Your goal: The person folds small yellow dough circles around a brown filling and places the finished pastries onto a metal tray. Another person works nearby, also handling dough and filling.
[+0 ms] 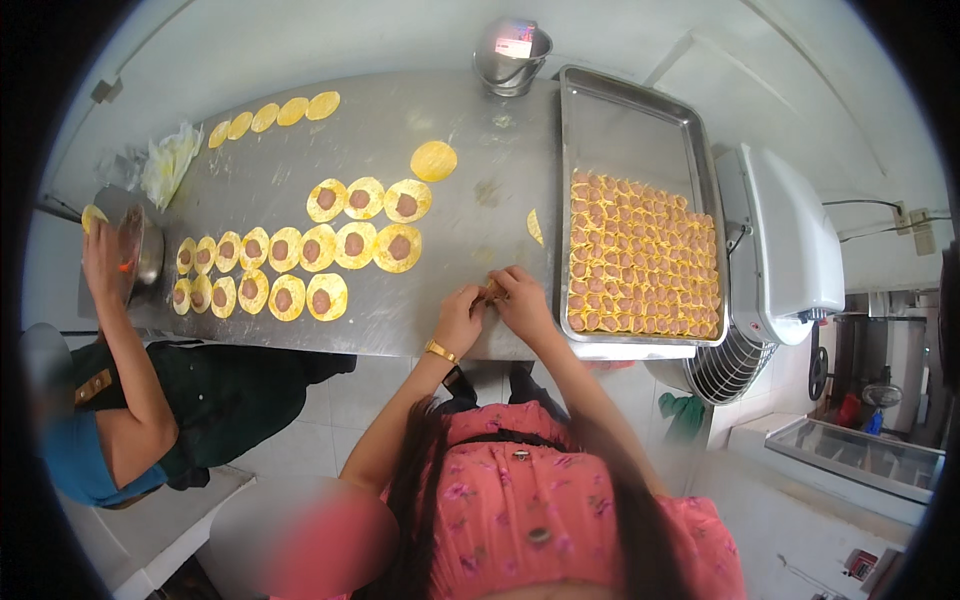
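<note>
My left hand (461,317), with a gold band at the wrist, and my right hand (522,302) meet at the table's near edge. Their fingertips pinch a small dumpling (490,289) between them, mostly covered by the fingers. Left of my hands lie rows of round yellow wrappers (399,247), each topped with a lump of pinkish filling. One plain wrapper (433,161) lies farther back, and a narrow wrapper (535,227) sits beyond my right hand. On the right, a metal tray (640,110) holds many open-topped dumplings (640,255) in tight rows.
A co-worker's hand (100,255) holds a yellow wrapper (94,216) by a metal bowl (150,250) at the left. Plain wrappers (293,111) lie along the back near a plastic bag (170,165). A small bucket (512,75) stands behind; a white machine (785,235) is beyond the tray.
</note>
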The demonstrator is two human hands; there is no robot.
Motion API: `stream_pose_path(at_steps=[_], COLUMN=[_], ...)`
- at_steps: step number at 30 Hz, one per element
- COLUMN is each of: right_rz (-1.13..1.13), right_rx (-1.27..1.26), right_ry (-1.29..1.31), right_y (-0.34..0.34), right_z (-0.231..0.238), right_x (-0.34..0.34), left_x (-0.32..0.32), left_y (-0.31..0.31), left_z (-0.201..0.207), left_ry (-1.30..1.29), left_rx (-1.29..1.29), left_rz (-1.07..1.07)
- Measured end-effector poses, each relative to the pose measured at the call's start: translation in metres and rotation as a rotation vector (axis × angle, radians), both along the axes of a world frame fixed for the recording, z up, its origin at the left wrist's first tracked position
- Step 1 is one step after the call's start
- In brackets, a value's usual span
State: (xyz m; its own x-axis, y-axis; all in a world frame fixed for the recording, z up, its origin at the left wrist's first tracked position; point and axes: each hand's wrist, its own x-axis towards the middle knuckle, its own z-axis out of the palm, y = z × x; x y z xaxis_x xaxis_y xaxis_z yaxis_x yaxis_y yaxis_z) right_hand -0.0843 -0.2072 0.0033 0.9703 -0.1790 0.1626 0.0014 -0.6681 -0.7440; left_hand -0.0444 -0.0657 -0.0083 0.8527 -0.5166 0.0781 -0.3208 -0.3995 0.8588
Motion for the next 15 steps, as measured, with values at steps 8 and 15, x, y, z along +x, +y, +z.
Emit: stream_pose_path(at_steps=[8,15], right_rz=[-0.073,-0.434], right_rx=[0.213,-0.132], right_ry=[-0.027,0.027], right_y=[-0.124,-0.382], right_z=[0.042,0.076], right_x=[0.001,0.006], left_x=[-0.009,-0.027], left_y=[0.006,0.022], left_z=[0.006,0.002], left_ry=[0.064,0.205], left_rx=[-0.082,0.024], left_rz=[0.128,0.232])
